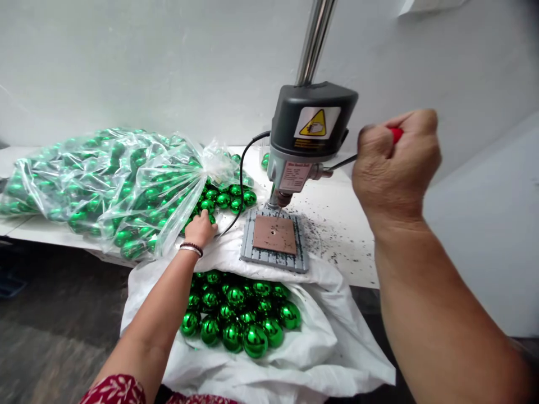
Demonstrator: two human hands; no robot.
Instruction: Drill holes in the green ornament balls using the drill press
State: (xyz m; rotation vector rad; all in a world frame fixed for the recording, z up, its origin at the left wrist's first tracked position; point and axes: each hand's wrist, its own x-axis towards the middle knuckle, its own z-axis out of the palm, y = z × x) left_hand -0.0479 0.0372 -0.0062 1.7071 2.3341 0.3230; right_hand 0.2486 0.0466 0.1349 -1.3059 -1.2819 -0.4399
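Observation:
My right hand [398,160] is closed round the red-knobbed lever [343,163] of a small bench drill [309,134]. At the mouth of a clear plastic bag [113,185], my left hand [201,229] has its fingers curled on a shiny green ball [211,219], partly hidden by the hand. Several more green balls [223,200] spill out beside it. Under the drill's chuck [283,197], a square brown board [274,234] with a small hole lies on the grey ribbed base [275,261]; no ball sits on it.
More green balls [255,340] lie in a white cloth sack [303,348] in front of the drill. Dark shavings [326,233] are scattered on the white table [357,264]. A black cable [241,174] hangs between the bag and the drill. A wall [168,67] stands behind.

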